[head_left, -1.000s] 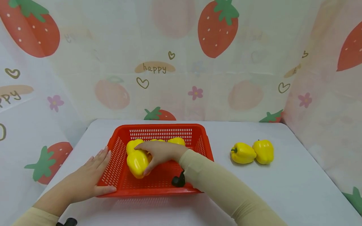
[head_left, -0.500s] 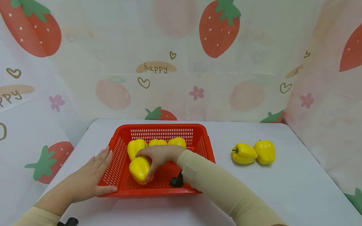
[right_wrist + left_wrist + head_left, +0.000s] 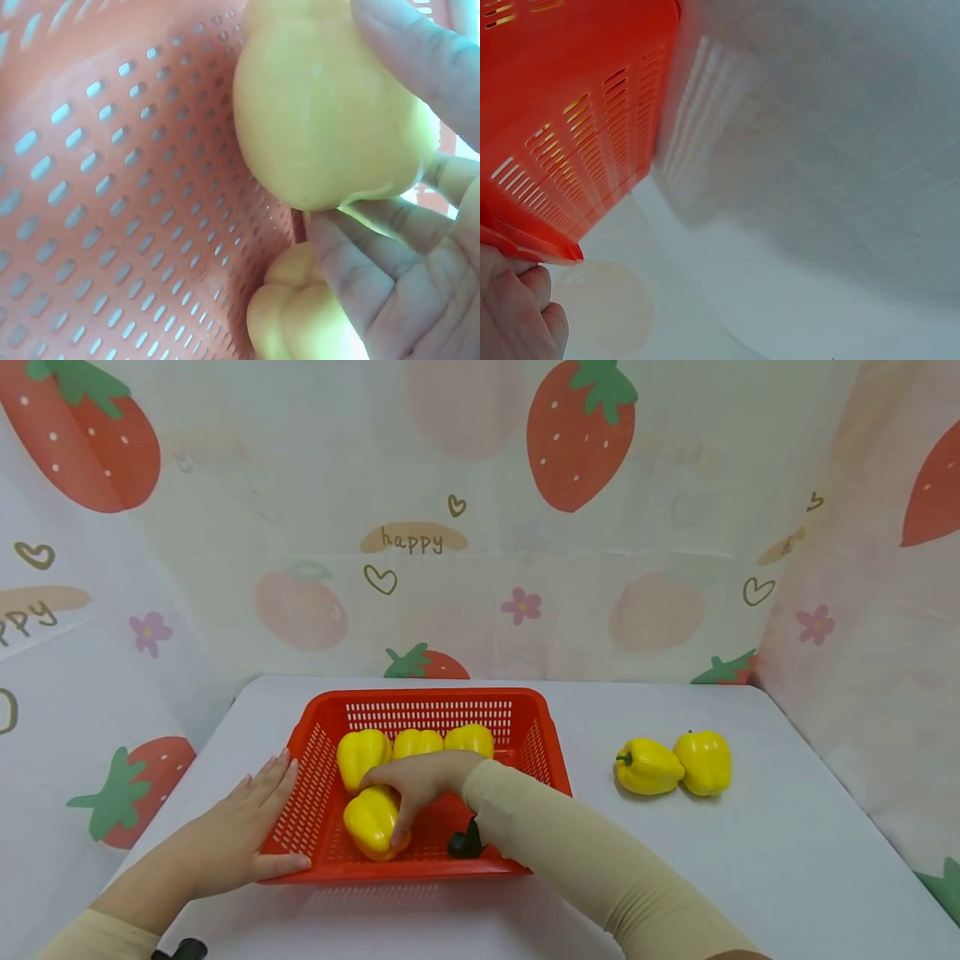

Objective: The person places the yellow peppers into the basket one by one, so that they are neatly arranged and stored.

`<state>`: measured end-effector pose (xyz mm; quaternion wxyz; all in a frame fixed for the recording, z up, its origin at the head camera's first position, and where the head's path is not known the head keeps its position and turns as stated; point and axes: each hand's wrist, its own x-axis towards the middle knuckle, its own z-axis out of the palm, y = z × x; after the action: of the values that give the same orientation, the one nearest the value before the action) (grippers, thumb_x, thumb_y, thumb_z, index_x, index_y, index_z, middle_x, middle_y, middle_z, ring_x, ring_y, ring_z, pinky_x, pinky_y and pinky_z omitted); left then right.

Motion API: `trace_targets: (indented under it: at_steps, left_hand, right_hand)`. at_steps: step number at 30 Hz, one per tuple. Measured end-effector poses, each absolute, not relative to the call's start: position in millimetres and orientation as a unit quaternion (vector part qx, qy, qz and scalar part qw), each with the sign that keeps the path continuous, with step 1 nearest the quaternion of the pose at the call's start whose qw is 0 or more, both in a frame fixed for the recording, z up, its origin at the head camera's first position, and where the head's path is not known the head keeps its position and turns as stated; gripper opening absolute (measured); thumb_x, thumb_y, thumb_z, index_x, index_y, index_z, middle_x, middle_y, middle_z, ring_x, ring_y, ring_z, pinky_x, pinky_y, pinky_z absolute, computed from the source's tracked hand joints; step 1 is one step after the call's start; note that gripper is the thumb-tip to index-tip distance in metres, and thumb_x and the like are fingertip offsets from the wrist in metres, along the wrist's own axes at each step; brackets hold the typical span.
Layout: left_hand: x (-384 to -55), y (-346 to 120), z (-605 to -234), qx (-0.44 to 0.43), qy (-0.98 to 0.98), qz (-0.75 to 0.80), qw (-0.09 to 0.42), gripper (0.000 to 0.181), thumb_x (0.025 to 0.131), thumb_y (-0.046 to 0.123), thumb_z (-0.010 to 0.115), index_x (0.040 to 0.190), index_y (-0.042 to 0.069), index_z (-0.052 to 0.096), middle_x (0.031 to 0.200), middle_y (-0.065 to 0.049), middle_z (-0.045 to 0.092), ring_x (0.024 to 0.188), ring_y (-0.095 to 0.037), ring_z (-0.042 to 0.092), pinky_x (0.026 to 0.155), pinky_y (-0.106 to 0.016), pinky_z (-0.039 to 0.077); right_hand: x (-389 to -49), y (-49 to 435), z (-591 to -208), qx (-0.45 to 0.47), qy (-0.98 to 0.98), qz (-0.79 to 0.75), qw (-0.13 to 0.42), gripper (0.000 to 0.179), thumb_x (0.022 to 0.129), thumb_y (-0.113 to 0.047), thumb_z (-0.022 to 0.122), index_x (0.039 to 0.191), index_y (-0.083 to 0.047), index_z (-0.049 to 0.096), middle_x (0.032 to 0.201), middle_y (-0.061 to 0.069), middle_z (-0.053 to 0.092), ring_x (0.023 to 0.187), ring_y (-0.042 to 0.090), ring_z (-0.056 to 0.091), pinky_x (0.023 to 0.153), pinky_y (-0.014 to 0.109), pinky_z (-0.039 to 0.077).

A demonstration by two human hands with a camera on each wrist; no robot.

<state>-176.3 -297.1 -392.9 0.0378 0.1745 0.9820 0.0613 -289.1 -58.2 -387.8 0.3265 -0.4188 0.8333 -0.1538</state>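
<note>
A red plastic basket (image 3: 420, 870) with slotted walls stands on the white table. My left hand (image 3: 243, 827) rests on its left rim with the fingers straight; the left wrist view shows part of that hand (image 3: 517, 307) at the rim. Inside the basket, my right hand (image 3: 420, 785) grips a yellow bell pepper (image 3: 370, 822) near the front left. The right wrist view has the thumb and fingers around this pepper (image 3: 322, 112). Behind it, a row of yellow bell peppers (image 3: 363, 756) lies along the back, one partly covered by the right hand.
Two more yellow bell peppers, one on its side (image 3: 648, 767) and one upright (image 3: 703, 763), sit together on the table (image 3: 750, 860) right of the basket. A strawberry-printed cloth (image 3: 480, 568) hangs behind and at both sides.
My right hand has moved the pepper toward the front of the basket and lower, away from the back row. The left hand has stayed on the rim.
</note>
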Motion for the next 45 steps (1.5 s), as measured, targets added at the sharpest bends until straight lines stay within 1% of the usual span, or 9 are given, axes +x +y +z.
trace_targets:
  at_steps: [4,8,13,19,26,31,36,42,45]
  left_hand:
    - [-176.0,-297.6,-392.3,0.176,0.982,0.062,0.035,0.116,0.066,0.078,0.051,0.145,0.001,0.014,0.15,-0.02,0.014,0.136,-0.037,0.015,0.104,-0.058,0.021]
    - [-176.3,-298.0,-391.8,0.177,0.982,0.063,0.034,0.116,0.066,0.077,0.052,0.145,0.001,0.014,0.15,-0.02,0.014,0.135,-0.037,0.015,0.104,-0.058,0.021]
    - [-175.9,-298.1,-391.5,0.179,0.981,0.064,0.032,0.116,0.066,0.076,0.053,0.145,0.001,0.014,0.15,-0.02,0.014,0.135,-0.038,0.015,0.104,-0.058,0.021]
    - [-175.4,-297.7,-391.1,0.177,0.981,0.068,0.034,0.115,0.066,0.075,0.054,0.145,0.001,0.014,0.15,-0.02,0.014,0.136,-0.037,0.014,0.104,-0.058,0.02]
    - [-175.4,-297.4,-392.4,0.17,0.982,0.073,0.042,0.116,0.066,0.075,0.055,0.146,0.002,0.013,0.15,-0.019,0.013,0.136,-0.037,0.014,0.104,-0.058,0.02]
    - [-175.4,-297.6,-392.1,0.17,0.982,0.069,0.041,0.117,0.065,0.077,0.053,0.146,0.003,0.013,0.15,-0.019,0.013,0.136,-0.036,0.013,0.104,-0.058,0.02]
    - [-174.9,-297.4,-391.9,0.165,0.983,0.067,0.044,0.117,0.064,0.077,0.054,0.146,0.003,0.013,0.15,-0.019,0.013,0.136,-0.036,0.014,0.104,-0.058,0.02]
    - [-175.8,-298.3,-394.1,0.165,0.983,0.07,0.042,0.116,0.065,0.076,0.055,0.146,0.004,0.013,0.151,-0.018,0.013,0.136,-0.036,0.014,0.105,-0.058,0.02]
    - [-176.0,-298.5,-394.8,0.166,0.983,0.07,0.04,0.116,0.065,0.075,0.055,0.146,0.004,0.013,0.151,-0.018,0.013,0.136,-0.036,0.014,0.104,-0.058,0.02]
  right_hand:
    - [-289.6,-56.8,-388.7,-0.419,0.827,-0.154,0.342,0.085,0.065,-0.037,0.08,0.138,-0.029,0.038,0.125,-0.017,0.044,0.112,0.003,0.038,0.095,0.024,0.038]
    - [-290.7,-55.1,-388.9,-0.412,0.822,-0.158,0.362,0.086,0.065,-0.034,0.08,0.139,-0.03,0.037,0.121,-0.017,0.045,0.109,0.003,0.038,0.092,0.024,0.04]
    - [-291.0,-54.9,-389.3,-0.413,0.822,-0.152,0.361,0.081,0.069,-0.032,0.079,0.139,-0.027,0.038,0.122,-0.015,0.046,0.11,0.004,0.039,0.093,0.023,0.039]
    - [-290.4,-55.3,-389.9,-0.407,0.834,-0.149,0.341,0.071,0.069,-0.038,0.076,0.132,-0.027,0.046,0.114,-0.015,0.05,0.105,0.004,0.043,0.089,0.023,0.042]
    - [-291.6,-57.2,-389.9,-0.418,0.834,-0.153,0.328,0.057,0.074,-0.038,0.073,0.126,-0.025,0.052,0.107,-0.014,0.054,0.1,0.006,0.048,0.085,0.02,0.043]
    - [-291.7,-58.4,-389.7,-0.426,0.832,-0.154,0.319,0.055,0.073,-0.037,0.073,0.122,-0.025,0.053,0.105,-0.014,0.054,0.099,0.007,0.049,0.083,0.019,0.044]
    - [-290.8,-59.8,-390.2,-0.439,0.83,-0.161,0.305,0.049,0.073,-0.034,0.074,0.115,-0.024,0.052,0.101,-0.012,0.054,0.096,0.007,0.05,0.079,0.017,0.045]
    - [-290.8,-60.5,-389.0,-0.428,0.84,-0.141,0.302,0.044,0.073,-0.038,0.073,0.108,-0.024,0.051,0.098,-0.01,0.054,0.091,0.007,0.048,0.077,0.019,0.044]
    - [-290.9,-60.5,-389.0,-0.431,0.839,-0.143,0.3,0.038,0.075,-0.039,0.071,0.103,-0.023,0.052,0.096,-0.009,0.055,0.09,0.007,0.049,0.076,0.018,0.044]
